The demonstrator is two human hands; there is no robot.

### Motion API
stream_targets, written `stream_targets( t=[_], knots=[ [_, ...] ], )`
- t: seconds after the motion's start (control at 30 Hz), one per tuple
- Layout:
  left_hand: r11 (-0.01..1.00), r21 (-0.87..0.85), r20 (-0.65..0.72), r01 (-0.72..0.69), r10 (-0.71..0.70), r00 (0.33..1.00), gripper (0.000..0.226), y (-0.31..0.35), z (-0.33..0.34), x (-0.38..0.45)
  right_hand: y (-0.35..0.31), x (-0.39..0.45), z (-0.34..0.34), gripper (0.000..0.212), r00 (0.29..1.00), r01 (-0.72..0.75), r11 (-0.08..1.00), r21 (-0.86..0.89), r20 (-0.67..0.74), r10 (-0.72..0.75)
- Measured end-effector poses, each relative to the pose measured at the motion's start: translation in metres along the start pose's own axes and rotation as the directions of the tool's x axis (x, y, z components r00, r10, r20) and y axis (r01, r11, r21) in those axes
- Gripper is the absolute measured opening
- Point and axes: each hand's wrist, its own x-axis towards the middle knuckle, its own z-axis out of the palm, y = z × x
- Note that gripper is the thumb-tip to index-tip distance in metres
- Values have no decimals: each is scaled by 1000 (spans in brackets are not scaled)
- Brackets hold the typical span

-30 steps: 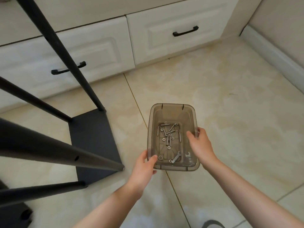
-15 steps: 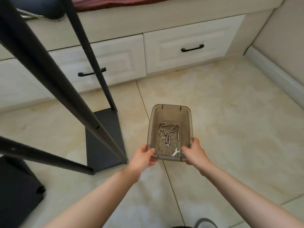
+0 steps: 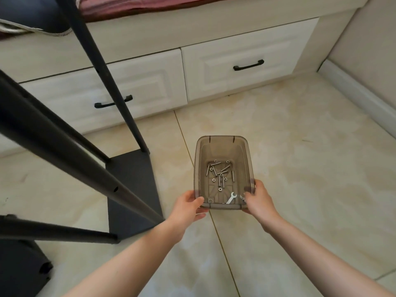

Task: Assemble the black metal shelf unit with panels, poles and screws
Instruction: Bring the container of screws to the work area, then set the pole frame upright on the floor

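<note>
A smoky see-through plastic bin (image 3: 222, 144) is held over the tiled floor by both hands. My left hand (image 3: 188, 205) grips its near left corner, and my right hand (image 3: 258, 199) grips its near right corner. Inside lie several silver screws (image 3: 220, 173) with nuts, and a small silver wrench (image 3: 231, 197) near the front wall. To the left stands the black shelf frame: slanted black poles (image 3: 64, 151) rising from a black base panel (image 3: 132, 185) on the floor.
White drawers (image 3: 242, 58) with black handles run along the back under a bench with red bedding. A white baseboard (image 3: 360, 97) lines the right wall. Another black part (image 3: 19, 266) sits at the bottom left.
The view has tilted up and back, showing more of the drawers. My right hand slid from the bin's right side to its near right corner. The bin stays between both hands.
</note>
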Motion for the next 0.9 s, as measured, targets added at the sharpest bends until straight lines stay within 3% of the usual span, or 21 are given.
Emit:
stream_targets(
  t=[0.23, 0.37, 0.53, 0.77, 0.9],
  knots=[
    [999, 30, 3, -39, 39, 999, 18, 12, 1, 19, -12, 19, 1, 44, 999, 1, 1000, 16, -38, 0],
    [995, 67, -7, -73, 73, 997, 31, 11, 0, 17, -14, 17, 1, 44, 999, -14, 1000, 26, -41, 15],
    [994, 99, 19, -54, 52, 998, 45, 2, -13, -7, -14, -5, -10, 57, 990, 45, 993, -112, -128, -59],
    [964, 217, -12, -155, 161, 987, 24, -5, -54, -71, -33, -60, -17, 48, 967, 185, 964, -189, -139, -213],
    [949, 235, -49, -211, 228, 972, 19, -12, -85, -119, -52, -97, -10, 42, 970, 222, 952, -209, -57, -238]
  ],
)
